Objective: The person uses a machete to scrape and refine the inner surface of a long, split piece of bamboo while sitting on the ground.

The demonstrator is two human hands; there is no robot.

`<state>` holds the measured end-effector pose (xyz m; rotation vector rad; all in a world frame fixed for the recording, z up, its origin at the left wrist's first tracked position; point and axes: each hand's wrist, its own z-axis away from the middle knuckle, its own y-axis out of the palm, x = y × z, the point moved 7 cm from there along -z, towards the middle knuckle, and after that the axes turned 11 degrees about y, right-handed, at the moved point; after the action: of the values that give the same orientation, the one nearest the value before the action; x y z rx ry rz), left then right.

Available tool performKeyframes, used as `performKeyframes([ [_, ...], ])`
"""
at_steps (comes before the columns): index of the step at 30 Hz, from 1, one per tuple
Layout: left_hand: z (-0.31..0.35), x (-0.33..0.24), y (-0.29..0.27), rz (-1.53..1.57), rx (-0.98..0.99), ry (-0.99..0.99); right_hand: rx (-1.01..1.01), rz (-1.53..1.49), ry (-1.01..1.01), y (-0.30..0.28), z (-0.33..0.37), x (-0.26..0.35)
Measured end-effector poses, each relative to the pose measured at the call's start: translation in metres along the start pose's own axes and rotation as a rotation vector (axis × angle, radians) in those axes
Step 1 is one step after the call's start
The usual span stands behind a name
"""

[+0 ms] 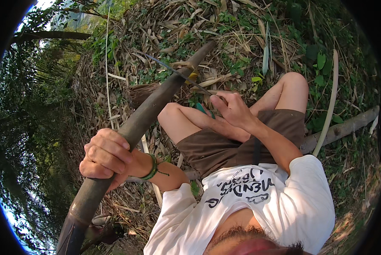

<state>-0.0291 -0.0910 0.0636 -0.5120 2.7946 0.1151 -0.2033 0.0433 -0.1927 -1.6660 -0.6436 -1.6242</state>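
Note:
A thick grey-brown bamboo pole (154, 104) slants from the lower left up to the top middle. My left hand (107, 155) is wrapped round it at its lower part, knuckles up. Closed on the hidden handle of a long knife is my right hand (233, 108), above my crossed legs. The knife's thin dark blade (165, 66), seen nearly edge-on, lies across the pole near its far end. Pale cut wood shows on the pole beside the blade. A rough wood chunk (141, 94) sits on the ground under the pole's far part.
Dry leaves and green plants (237, 59) cover the ground. A grey log (347, 127) lies behind my hip at right, with a pale bent strip (331, 93) leaning over it. Another thin pale strip (107, 72) stands at left. Dense trees (33, 110) fill the left side.

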Motion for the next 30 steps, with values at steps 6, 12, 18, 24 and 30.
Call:
performKeyframes([
  [6, -0.006, 0.013, -0.004, 0.045, 0.023, 0.009, 0.066, -0.016, 0.278, -0.011, -0.024, -0.037],
  [12, -0.005, 0.01, 0.001, 0.124, 0.149, -0.018, -0.047, 0.111, 0.036, 0.002, -0.007, 0.009],
  [18, -0.01, 0.009, 0.017, 0.281, 0.295, -0.015, 0.03, 0.056, 0.352, -0.013, -0.021, -0.04],
  [24, -0.011, 0.02, 0.013, 0.345, 0.363, -0.058, -0.017, 0.085, 0.384, -0.014, -0.034, -0.043],
  [30, -0.004, 0.015, 0.013, 0.277, 0.281, -0.009, 0.013, 0.039, 0.217, -0.003, -0.02, -0.001],
])
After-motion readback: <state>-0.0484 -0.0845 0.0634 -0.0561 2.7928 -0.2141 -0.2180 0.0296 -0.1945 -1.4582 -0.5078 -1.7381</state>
